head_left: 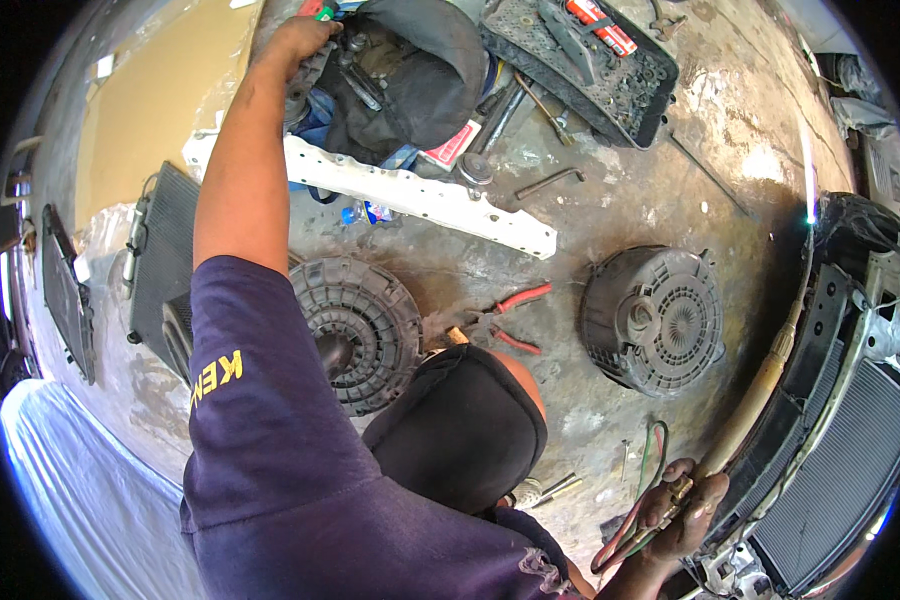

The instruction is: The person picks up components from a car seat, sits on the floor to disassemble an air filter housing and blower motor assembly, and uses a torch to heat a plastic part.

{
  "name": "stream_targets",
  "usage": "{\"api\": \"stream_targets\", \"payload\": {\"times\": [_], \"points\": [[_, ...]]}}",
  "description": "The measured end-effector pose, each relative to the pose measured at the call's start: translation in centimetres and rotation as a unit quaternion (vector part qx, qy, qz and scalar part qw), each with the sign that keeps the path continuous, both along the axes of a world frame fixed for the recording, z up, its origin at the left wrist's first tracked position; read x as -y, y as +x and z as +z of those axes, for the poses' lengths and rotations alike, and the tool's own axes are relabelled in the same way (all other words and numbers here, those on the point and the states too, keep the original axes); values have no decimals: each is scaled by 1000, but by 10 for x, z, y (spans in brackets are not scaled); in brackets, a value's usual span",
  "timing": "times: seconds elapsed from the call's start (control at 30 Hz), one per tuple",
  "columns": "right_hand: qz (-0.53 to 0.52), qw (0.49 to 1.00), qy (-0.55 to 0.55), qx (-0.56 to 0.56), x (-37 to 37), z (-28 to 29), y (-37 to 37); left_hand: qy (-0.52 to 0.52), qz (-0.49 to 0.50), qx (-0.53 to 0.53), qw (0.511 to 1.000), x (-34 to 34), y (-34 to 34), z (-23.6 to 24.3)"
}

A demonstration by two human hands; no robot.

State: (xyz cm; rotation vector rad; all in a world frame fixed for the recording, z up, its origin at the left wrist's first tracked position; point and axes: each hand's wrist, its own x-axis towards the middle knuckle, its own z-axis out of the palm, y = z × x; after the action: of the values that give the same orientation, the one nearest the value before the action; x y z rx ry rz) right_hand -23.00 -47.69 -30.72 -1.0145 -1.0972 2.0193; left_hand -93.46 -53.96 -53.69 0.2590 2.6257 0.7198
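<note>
My right hand (685,512) is wrapped around the valve end of a gas torch (740,420). Red and green hoses (655,455) loop beside this hand. The torch's long thin tube points up and away along the right side, with a bright glow at its tip. Far to the left, my left hand (305,42) is stretched out at the edge of a dark open tool bag (435,60). Its fingers are curled, and a small green-and-red piece (320,10) shows beside them. What they grip is unclear. Metal tools (362,85) lie inside the bag.
A white perforated metal bar (420,190) lies below the bag. Red-handled pliers (505,322) rest between two round black fan housings (660,320). A black tray (610,75) holds loose hardware. Radiators (840,470) stand close by the torch; another radiator (165,260) is at left.
</note>
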Motion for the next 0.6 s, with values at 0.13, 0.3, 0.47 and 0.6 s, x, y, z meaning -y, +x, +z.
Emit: {"api": "stream_targets", "payload": {"times": [0.13,0.3,0.47,0.6], "points": [[0,1000,5,-4,-1,-1,2,-201,-223,-95,949,-4,8,13],[-15,1000,3,-8,4,-1,-3,-269,-261,-126,919,-13,15,-18],[-41,999,4,5,6,1,-4,-157,9,-55,986,-44,63,-59],[-34,998,14,51,7,12,-3,-199,16,-50,979,-61,55,-64]]}}
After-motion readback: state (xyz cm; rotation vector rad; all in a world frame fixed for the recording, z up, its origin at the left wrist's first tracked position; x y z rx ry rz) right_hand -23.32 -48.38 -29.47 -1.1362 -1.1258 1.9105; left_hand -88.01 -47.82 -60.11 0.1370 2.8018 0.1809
